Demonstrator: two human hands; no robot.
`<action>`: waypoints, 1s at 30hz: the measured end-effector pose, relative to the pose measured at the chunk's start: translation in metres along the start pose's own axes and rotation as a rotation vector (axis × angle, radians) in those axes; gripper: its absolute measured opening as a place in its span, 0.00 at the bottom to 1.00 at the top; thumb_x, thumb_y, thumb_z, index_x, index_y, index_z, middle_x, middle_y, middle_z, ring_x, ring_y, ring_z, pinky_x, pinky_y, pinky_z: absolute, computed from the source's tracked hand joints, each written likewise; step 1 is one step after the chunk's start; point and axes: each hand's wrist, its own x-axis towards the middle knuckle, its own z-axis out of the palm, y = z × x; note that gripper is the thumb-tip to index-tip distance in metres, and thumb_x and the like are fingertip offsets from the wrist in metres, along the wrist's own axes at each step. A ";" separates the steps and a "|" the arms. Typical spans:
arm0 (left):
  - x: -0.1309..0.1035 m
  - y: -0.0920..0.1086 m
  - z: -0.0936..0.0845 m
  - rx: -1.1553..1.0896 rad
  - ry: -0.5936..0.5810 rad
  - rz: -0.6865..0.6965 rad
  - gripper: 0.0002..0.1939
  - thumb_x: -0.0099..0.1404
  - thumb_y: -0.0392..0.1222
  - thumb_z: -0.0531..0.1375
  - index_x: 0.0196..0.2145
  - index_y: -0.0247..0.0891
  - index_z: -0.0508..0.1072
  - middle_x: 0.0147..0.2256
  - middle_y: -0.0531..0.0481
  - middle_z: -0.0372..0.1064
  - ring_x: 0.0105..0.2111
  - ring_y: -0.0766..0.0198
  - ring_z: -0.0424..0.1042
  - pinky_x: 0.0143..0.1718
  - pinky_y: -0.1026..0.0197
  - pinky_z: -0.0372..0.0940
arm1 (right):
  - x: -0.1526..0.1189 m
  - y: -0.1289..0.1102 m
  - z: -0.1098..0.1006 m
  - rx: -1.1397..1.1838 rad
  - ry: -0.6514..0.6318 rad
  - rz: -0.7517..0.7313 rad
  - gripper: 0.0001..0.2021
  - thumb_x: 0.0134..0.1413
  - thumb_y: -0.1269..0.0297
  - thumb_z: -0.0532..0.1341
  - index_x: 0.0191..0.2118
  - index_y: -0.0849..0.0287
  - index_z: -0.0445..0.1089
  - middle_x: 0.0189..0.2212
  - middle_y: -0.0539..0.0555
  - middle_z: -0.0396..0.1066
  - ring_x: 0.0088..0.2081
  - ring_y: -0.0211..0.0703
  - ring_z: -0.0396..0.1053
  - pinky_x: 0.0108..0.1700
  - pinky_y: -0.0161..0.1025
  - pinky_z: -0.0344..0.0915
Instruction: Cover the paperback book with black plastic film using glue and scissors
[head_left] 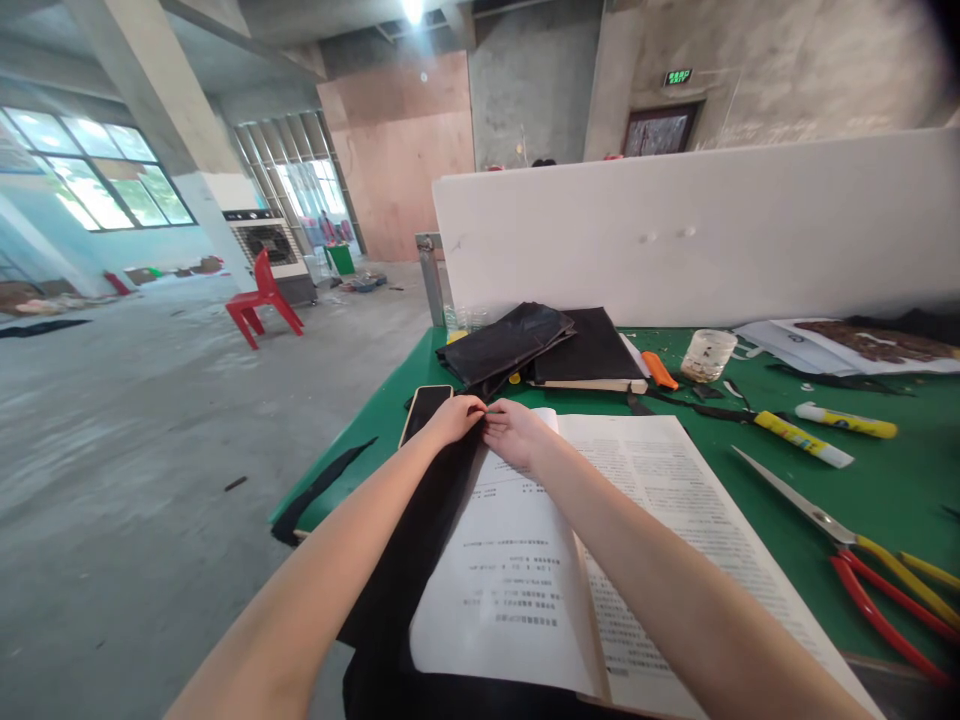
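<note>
An open book (645,500) with printed pages lies upside down on the green table, over a black sheet (405,570) that extends past its left and lower edges. At the top left corner of the book, my left hand (457,418) pinches the edge of the black sheet. My right hand (512,432) meets it there, palm partly turned up, its thumb and fingers drawn together at the same edge; what lies between them is too small to tell. A phone (426,408) rests just left of my left hand.
Beyond my hands lie a black-covered book (589,350) and folded black material (510,345). Scissors (832,525), glue sticks (802,438), an orange cutter (658,370) and a plastic cup (707,356) are at the right. A white panel (675,240) borders the table's far side.
</note>
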 end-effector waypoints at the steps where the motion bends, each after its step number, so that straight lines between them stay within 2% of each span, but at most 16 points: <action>1: 0.001 0.000 -0.001 -0.003 -0.004 -0.004 0.11 0.66 0.45 0.55 0.39 0.34 0.71 0.38 0.48 0.70 0.37 0.63 0.70 0.42 0.53 0.65 | 0.000 0.000 0.000 0.006 0.005 -0.006 0.09 0.59 0.62 0.56 0.37 0.65 0.65 0.31 0.51 0.65 0.29 0.32 0.64 0.29 0.31 0.65; 10: 0.002 0.003 0.000 -0.031 -0.031 -0.039 0.12 0.65 0.46 0.55 0.39 0.34 0.71 0.38 0.48 0.70 0.39 0.62 0.70 0.44 0.52 0.65 | 0.001 0.008 -0.006 0.082 0.014 -0.058 0.05 0.55 0.68 0.56 0.30 0.64 0.61 0.30 0.51 0.65 0.31 0.33 0.65 0.31 0.31 0.64; 17: 0.004 0.002 -0.002 -0.104 -0.011 -0.154 0.12 0.65 0.46 0.56 0.38 0.34 0.71 0.39 0.48 0.70 0.39 0.62 0.70 0.44 0.51 0.64 | 0.004 0.014 -0.009 0.142 -0.052 -0.084 0.01 0.48 0.71 0.54 0.29 0.60 0.59 0.28 0.52 0.64 0.33 0.35 0.67 0.33 0.30 0.65; 21: 0.005 0.000 -0.008 -0.214 -0.001 -0.228 0.12 0.64 0.46 0.57 0.37 0.34 0.71 0.37 0.49 0.71 0.38 0.62 0.70 0.44 0.52 0.65 | 0.005 0.016 -0.012 0.174 -0.088 -0.106 0.02 0.46 0.70 0.55 0.29 0.59 0.59 0.29 0.52 0.65 0.33 0.36 0.67 0.35 0.32 0.66; 27: 0.000 -0.002 -0.018 -0.471 0.109 -0.402 0.17 0.56 0.49 0.64 0.39 0.34 0.72 0.38 0.46 0.73 0.39 0.58 0.71 0.44 0.55 0.63 | 0.002 0.014 -0.011 0.196 -0.174 -0.099 0.03 0.47 0.70 0.54 0.31 0.61 0.62 0.28 0.52 0.65 0.31 0.37 0.66 0.33 0.33 0.66; 30: -0.005 -0.003 -0.024 -0.623 0.107 -0.477 0.17 0.59 0.49 0.61 0.41 0.33 0.71 0.38 0.45 0.73 0.38 0.60 0.72 0.42 0.55 0.65 | 0.000 0.013 -0.011 0.209 -0.191 -0.090 0.02 0.47 0.70 0.54 0.30 0.61 0.62 0.26 0.52 0.64 0.29 0.36 0.66 0.32 0.32 0.65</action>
